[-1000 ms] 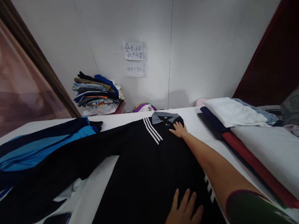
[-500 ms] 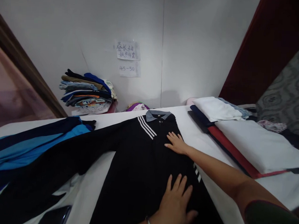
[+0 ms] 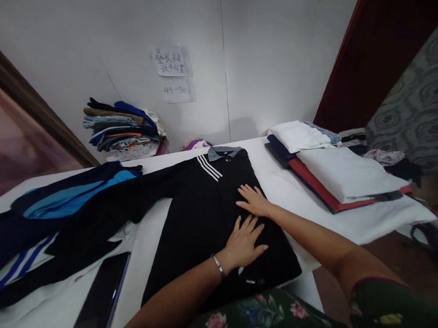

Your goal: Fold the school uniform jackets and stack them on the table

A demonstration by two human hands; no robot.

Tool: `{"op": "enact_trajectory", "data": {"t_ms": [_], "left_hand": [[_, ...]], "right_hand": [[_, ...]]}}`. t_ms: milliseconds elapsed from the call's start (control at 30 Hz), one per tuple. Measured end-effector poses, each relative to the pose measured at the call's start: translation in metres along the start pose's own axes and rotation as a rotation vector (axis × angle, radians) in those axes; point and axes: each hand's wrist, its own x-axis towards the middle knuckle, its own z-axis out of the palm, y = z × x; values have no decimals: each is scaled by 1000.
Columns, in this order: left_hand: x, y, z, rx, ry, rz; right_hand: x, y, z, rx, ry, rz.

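Note:
A black long-sleeved polo shirt [image 3: 194,221] with a grey collar and three white shoulder stripes lies spread on the white table [image 3: 148,248]. One sleeve reaches out to the left. On the right no sleeve sticks out past the shirt's edge. My left hand [image 3: 244,242], with a silver bracelet at the wrist, rests flat on the middle of the shirt. Just beyond it, my right hand [image 3: 254,201] lies palm down near the shirt's right edge. The fingers of both hands are spread and grip nothing.
Blue garments [image 3: 63,197] and a dark phone [image 3: 104,290] are at the left. A stack of folded clothes [image 3: 123,129] stands at the back left. Folded white and red clothes [image 3: 350,176] are piled at the right. Handwritten paper signs [image 3: 175,64] hang on the wall.
My left hand has moved forward along the shirt, closer to the right hand. The right hand stays near the right edge. The view has shifted, and the phone and floral clothing show more.

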Motion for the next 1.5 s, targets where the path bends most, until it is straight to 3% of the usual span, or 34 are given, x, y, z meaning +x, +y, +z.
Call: {"op": "enact_trajectory", "data": {"t_ms": [133,267,400,500,633,800,967,1167,1267,1400,1500], "left_hand": [[3,-1,0,-3,-4,-1],[6,-4,-17,-101,-74,-36],[-3,5,-42,-174,42,-70],[-23,23,-46,-124,70,25],[-50,43,-29,-37,27,65],[-60,46,-6,-3,74,-97],[-58,46,-5,-21,141,-224],[-44,55,-13,-92,200,-181],[-41,59,-8,-65,154,-149],[-45,61,0,-53,113,-120],[-47,55,-5,-196,150,-93]], "right_hand": [[-75,-6,7,148,105,-23],[-135,3,15,228,255,39],[-177,10,30,221,286,211],[-197,8,35,215,268,250],[-209,-1,29,233,283,216],[-210,-13,24,332,284,144],[-205,-8,33,430,308,152],[-202,3,41,430,335,125],[-205,3,41,374,321,118],[-208,-3,31,208,401,69],[-202,-13,17,120,449,-34]]}}
